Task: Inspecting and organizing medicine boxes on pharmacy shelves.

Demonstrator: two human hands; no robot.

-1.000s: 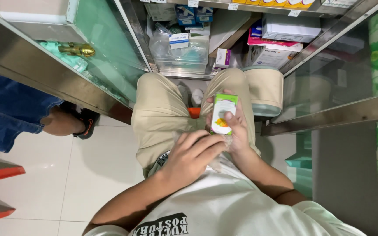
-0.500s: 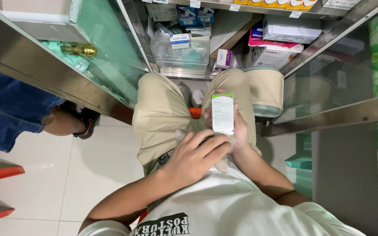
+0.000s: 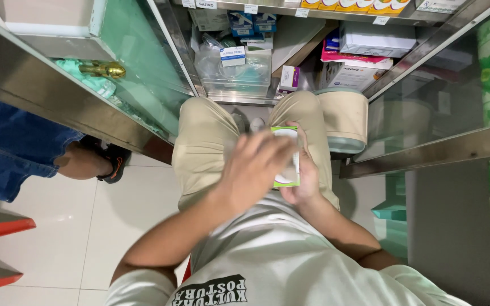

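A small white and green box [image 3: 288,180] is held in my right hand [image 3: 304,175] over my lap, above my beige trousers. My left hand [image 3: 253,167] lies across the front of the box, blurred by motion, and covers most of it. Only the box's top edge and lower right corner show. I cannot tell whether the left fingers grip the box or only touch it.
An open glass cabinet [image 3: 143,85] stands ahead, its shelf holding a clear plastic bin [image 3: 233,73] and several boxes [image 3: 370,39]. A beige and teal stool [image 3: 341,119] is by my right knee. Another person's leg in jeans and a shoe [image 3: 106,164] are at left.
My left hand has moved up from below the box to cover its front. The box has sunk a little lower in my right hand.
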